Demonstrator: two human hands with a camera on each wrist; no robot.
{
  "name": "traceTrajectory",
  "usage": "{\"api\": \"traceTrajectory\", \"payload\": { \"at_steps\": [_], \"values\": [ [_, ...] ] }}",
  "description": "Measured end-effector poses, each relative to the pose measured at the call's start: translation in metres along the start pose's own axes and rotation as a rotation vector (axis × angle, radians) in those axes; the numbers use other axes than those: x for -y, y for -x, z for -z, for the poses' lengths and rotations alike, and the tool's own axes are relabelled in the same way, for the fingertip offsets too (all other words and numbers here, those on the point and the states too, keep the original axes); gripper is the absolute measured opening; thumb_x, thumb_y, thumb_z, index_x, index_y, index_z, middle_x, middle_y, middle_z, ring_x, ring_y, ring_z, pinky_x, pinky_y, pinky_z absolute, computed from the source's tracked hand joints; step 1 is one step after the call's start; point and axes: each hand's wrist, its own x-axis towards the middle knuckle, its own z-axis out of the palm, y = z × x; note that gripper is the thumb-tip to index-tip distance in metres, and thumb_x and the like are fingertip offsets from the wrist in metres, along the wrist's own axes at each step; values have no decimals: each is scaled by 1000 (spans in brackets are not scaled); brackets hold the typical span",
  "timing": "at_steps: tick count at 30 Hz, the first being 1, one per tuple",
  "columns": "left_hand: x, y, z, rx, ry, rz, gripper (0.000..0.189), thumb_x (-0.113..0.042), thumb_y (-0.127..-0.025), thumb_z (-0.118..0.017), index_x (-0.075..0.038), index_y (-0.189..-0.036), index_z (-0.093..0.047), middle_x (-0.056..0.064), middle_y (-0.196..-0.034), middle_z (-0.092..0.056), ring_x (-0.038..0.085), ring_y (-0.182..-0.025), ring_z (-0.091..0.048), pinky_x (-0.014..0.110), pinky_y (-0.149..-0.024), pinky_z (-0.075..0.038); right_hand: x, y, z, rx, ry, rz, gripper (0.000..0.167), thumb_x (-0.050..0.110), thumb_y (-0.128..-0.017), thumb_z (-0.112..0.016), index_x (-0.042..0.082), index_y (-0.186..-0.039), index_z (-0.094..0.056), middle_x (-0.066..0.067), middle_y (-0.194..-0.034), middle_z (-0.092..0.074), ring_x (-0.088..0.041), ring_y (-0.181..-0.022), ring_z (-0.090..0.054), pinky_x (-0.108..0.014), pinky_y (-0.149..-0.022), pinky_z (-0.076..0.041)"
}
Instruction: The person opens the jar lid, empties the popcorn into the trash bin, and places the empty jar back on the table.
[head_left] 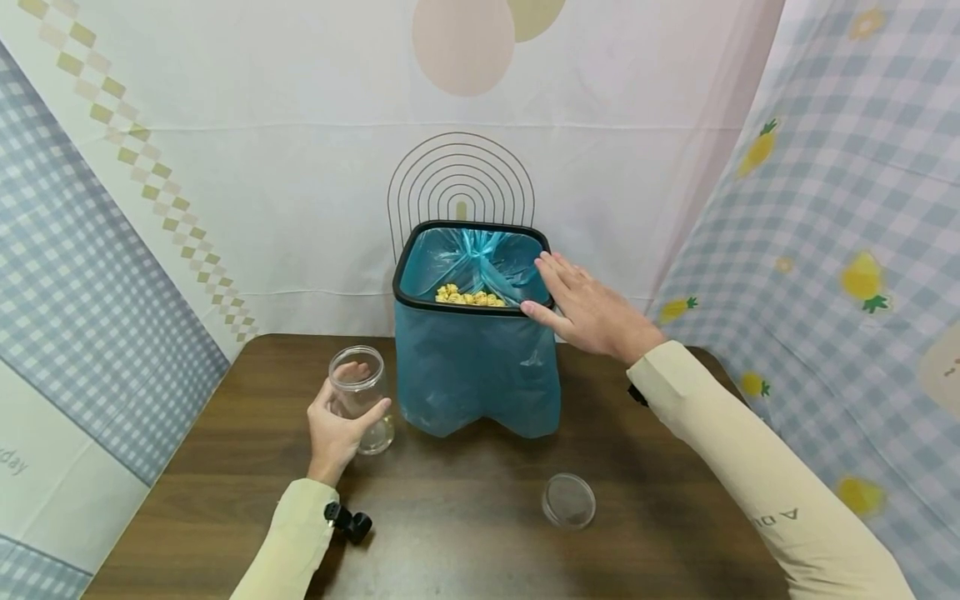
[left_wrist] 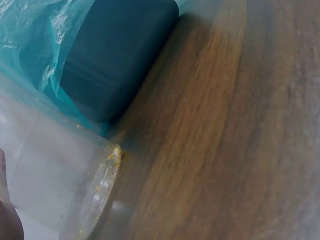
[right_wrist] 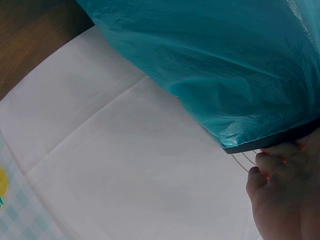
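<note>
My left hand grips a clear plastic jar by its side, thumb in front and fingers behind. The jar stands upright and lidless at the left of a bin; yellowish crumbs cling near its base in the left wrist view. The bin has a black rim and a blue plastic bag hanging over its outside. Yellow popcorn lies inside. With fingers extended, my right hand is at the rim's right side. In the right wrist view its fingers meet the rim.
A round clear lid lies on the brown wooden table, in front of the bin and to its right. Behind the bin hangs a white patterned cloth. Checked cloths flank the table on both sides.
</note>
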Motion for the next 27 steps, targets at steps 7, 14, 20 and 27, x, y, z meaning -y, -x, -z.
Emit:
{"api": "traceTrajectory", "payload": {
  "at_steps": [7, 14, 20, 27],
  "values": [
    [1, 1, 6, 60, 3, 29, 76, 15, -74, -87, 3, -142, -55, 21, -142, -65, 15, -129, -65, 20, -106, -54, -3, 1, -1, -10, -4, -1, 91, 70, -107, -29, 11, -171, -2, -13, -180, -1, -33, -168, 0, -58, -135, -9],
    [-11, 0, 15, 167, -212, 117, 100, -4, -74, -95, -20, -159, -43, 5, -160, -54, 26, -148, -51, 22, -115, -48, -6, 2, -3, -31, 1, -2, 90, 69, -107, -32, 10, -171, -8, -13, -180, -5, -33, -168, -3, -57, -135, -9],
    [-27, 1, 32, 318, -551, 165, 133, -35, -71, -99, -35, -170, -10, 15, -169, -37, 41, -155, -36, 67, -122, -33, -5, 5, -6, -74, -12, -11, 90, 68, -107, -34, 9, -170, -9, -13, -180, -7, -32, -168, -4, -56, -136, -10],
    [-47, 4, 55, 470, -865, 70, 119, -52, -88, -80, -19, -171, 0, 20, -176, -18, 48, -159, -24, 75, -119, -29, -1, 20, -7, -160, 41, -28, 92, 65, -107, -40, 5, -170, -11, -16, -179, -10, -35, -167, -9, -57, -135, -11]
  ]
}}
